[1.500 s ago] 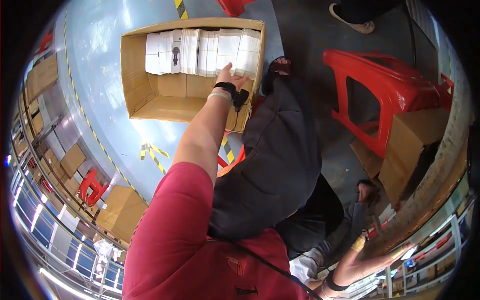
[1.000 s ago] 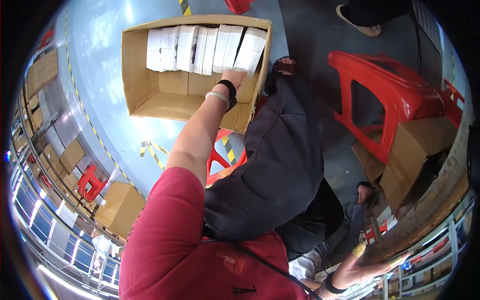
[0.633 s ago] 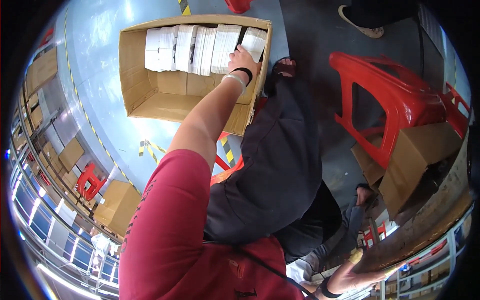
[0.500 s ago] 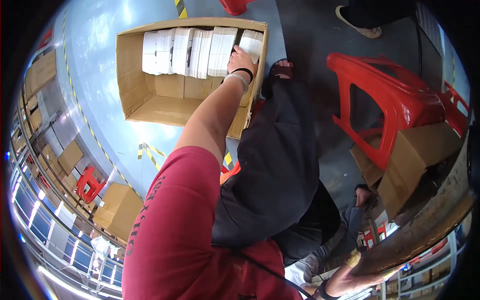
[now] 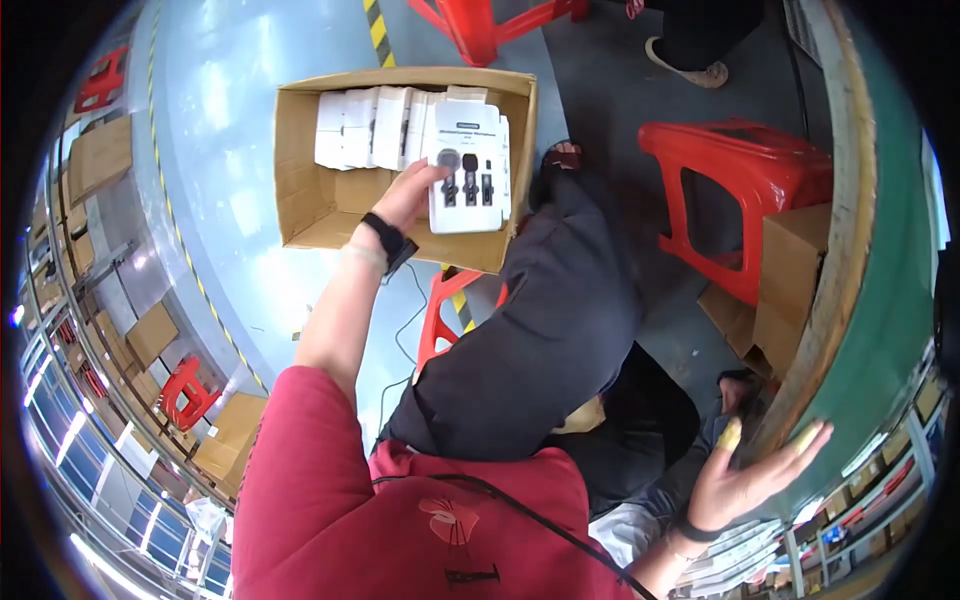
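My left hand (image 5: 405,195), wearing a dark band on its wrist, is closed on the edge of a stack of white printed cards (image 5: 467,215). Black pictures of small devices show on the top card, and the stack is held over the right end of an open cardboard box (image 5: 300,215). More white cards (image 5: 345,130) stand on edge in a row inside that box. My right hand (image 5: 745,485) is open beside the wooden edge of a green tabletop (image 5: 880,330), fingers stretched out, with yellow covers on the thumb and a fingertip.
A red plastic stool (image 5: 740,180) stands at the right, by an open carton (image 5: 790,290). Another red stool (image 5: 478,35) is beyond the box, and red legs (image 5: 440,320) show below it. A person's shoe (image 5: 690,65) is at the far right. Cartons (image 5: 230,435) line the left.
My left hand has come up out of the box with a stack of cards. My right hand has moved further into view by the tabletop, and the view has shifted to the right.
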`<state>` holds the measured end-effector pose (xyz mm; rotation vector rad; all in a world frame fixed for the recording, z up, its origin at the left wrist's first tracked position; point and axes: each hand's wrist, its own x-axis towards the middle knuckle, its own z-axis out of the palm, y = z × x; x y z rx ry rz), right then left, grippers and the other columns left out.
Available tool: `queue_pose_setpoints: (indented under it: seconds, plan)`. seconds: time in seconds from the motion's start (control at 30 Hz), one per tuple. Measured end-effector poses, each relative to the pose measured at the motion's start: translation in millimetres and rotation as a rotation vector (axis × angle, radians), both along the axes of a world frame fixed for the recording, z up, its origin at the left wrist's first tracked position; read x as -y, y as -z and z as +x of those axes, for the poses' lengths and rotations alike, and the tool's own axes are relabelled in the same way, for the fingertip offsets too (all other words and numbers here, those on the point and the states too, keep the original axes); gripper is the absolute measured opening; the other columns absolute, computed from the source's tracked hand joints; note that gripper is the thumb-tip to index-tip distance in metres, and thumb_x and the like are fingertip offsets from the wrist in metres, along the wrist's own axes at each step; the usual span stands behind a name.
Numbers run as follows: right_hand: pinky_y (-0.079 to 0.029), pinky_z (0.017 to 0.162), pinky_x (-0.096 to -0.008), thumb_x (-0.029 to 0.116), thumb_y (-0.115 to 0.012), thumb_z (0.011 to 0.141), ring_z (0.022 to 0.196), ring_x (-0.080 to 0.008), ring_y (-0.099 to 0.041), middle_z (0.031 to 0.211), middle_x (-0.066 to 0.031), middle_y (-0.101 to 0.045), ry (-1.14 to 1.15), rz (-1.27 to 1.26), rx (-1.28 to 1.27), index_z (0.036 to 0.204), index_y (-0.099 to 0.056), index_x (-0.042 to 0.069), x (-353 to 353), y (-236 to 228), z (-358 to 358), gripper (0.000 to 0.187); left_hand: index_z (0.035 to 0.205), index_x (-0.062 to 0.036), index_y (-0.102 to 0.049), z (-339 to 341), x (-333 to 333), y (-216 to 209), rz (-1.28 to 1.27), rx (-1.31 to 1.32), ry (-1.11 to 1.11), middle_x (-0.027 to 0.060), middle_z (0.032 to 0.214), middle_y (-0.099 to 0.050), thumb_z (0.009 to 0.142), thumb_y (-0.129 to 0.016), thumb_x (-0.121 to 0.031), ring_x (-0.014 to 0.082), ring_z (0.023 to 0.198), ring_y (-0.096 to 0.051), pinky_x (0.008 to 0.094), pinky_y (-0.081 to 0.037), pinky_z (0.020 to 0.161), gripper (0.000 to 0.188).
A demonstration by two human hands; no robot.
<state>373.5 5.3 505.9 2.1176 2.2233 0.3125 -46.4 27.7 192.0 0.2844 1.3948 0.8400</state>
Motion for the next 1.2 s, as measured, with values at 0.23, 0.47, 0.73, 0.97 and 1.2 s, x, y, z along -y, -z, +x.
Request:
queue_pose_setpoints:
  seconds: [0.23,0.47,0.73,0.97,1.2]
  plan:
    - [-0.026,0.115,-0.0502,0.030,-0.065,0.092,0.143,-0.0385,-0.032,0.153,-0.0194,-0.036,-0.024,0.095,0.011,0.147,-0.040,0.005,7.7,-7.1,-13.4,0.065,0.139,0.0013,-0.045,-31.4,101.0,-128.4,0.289,0.777,-0.199,0.0171,0.132,-0.058,0.092,-0.058,-0.031,0.0290,0.118,-0.060,0.0406,-0.049,0.101,0.058]
    - [-0.036,0.110,-0.0410,0.002,-0.060,0.089,0.134,-0.0340,-0.047,0.142,-0.0197,-0.051,-0.442,-0.268,-1.141,0.132,-0.056,0.001,35.0,-22.0,-131.1,0.044,0.148,-0.0010,-0.033,9.5,150.3,-181.0,0.437,1.026,-0.434,0.0204,0.145,-0.046,0.091,-0.055,-0.051,0.0335,0.126,-0.054,0.0442,-0.050,0.101,0.080]
    - [-0.052,0.083,-0.0338,-0.004,-0.059,0.084,0.098,-0.0349,-0.065,0.110,-0.0186,-0.065,-0.653,-0.232,-1.097,0.109,-0.061,-0.002,76.0,-27.8,-199.9,0.025,0.146,0.0006,-0.039,7.3,185.7,-213.4,0.539,0.937,-0.265,0.0209,0.138,-0.054,0.094,-0.055,-0.042,0.0348,0.124,-0.056,0.0457,-0.047,0.103,0.069]
    - [-0.049,0.067,-0.0446,0.005,-0.061,0.081,0.077,-0.0393,-0.060,0.082,-0.0180,-0.058,-0.483,-0.324,-1.239,0.094,-0.053,0.001,69.2,6.4,-230.1,0.016,0.142,0.0033,-0.043,-14.6,251.4,-206.0,0.322,0.995,-0.349,0.0217,0.135,-0.057,0.094,-0.056,-0.033,0.0341,0.120,-0.059,0.0457,-0.049,0.101,0.061]
    - [-0.052,0.067,-0.0417,0.007,-0.060,0.086,0.075,-0.0377,-0.064,0.079,-0.0189,-0.064,-0.457,-0.397,-0.998,0.095,-0.058,0.003,29.5,62.2,-254.2,0.011,0.138,0.0052,-0.047,-47.1,328.8,-208.0,-0.049,0.868,-0.379,0.0219,0.127,-0.062,0.093,-0.058,-0.028,0.0332,0.111,-0.065,0.0428,-0.054,0.094,0.056]
